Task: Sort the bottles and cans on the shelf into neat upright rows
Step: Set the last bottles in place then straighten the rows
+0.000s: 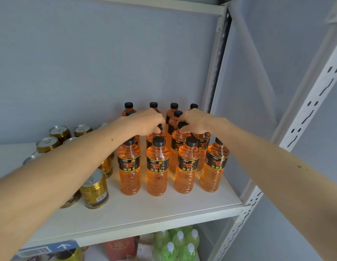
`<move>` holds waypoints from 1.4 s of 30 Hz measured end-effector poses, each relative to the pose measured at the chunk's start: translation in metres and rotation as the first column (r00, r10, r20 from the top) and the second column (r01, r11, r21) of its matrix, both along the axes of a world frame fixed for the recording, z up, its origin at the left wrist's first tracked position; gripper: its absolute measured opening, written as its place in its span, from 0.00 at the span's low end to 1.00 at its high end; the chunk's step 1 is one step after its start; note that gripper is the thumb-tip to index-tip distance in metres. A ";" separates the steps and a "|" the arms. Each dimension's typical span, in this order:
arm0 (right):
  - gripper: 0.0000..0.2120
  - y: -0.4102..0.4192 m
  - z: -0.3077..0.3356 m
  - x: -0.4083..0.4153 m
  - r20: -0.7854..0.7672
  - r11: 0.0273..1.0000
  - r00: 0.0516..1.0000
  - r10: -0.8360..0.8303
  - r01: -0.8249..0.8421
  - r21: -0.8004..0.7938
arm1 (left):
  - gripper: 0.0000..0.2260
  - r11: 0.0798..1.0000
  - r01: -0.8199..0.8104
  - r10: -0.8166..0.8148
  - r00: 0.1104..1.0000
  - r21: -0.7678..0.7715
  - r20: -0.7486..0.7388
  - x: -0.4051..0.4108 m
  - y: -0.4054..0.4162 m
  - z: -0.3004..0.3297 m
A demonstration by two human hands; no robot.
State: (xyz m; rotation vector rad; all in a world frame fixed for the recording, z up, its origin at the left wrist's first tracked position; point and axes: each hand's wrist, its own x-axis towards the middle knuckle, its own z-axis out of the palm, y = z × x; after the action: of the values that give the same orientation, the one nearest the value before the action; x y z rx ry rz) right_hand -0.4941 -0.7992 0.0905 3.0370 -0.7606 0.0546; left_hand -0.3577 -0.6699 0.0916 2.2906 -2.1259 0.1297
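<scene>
Several orange drink bottles (pixel 157 166) with black caps and black labels stand upright in rows on the right half of the white shelf (pixel 145 210). Several gold cans (pixel 95 189) stand upright on the left half, partly hidden by my left forearm. My left hand (pixel 145 121) grips the cap of a second-row bottle (pixel 155 137). My right hand (pixel 196 120) grips the black cap of the neighbouring second-row bottle (pixel 178 146).
The shelf's white slotted upright (pixel 303 117) rises at the right, close to the outermost bottles. A grey wall (pixel 107 63) backs the shelf. Below, green bottles with white caps (pixel 180 243) and a red box (pixel 120 247) sit on the lower shelf.
</scene>
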 end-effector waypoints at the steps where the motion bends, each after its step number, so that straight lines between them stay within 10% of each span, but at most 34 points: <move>1: 0.17 0.000 0.001 0.000 -0.002 1.000 1.000 -0.005 0.005 -0.002 | 0.14 1.000 0.000 0.000 1.000 0.004 -0.007 0.001 0.001 0.001; 42: 0.16 0.075 0.026 0.054 0.056 0.977 0.988 0.147 -0.136 -0.164 | 0.26 0.975 -0.217 0.199 0.953 -0.055 -0.229 0.072 0.086 0.005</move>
State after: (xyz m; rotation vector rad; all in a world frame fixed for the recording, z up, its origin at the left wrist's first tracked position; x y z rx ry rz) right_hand -0.4400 -0.7244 0.1170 2.9426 -0.5134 0.2102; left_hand -0.2856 -0.5839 0.0965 2.3517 -1.7414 -0.0388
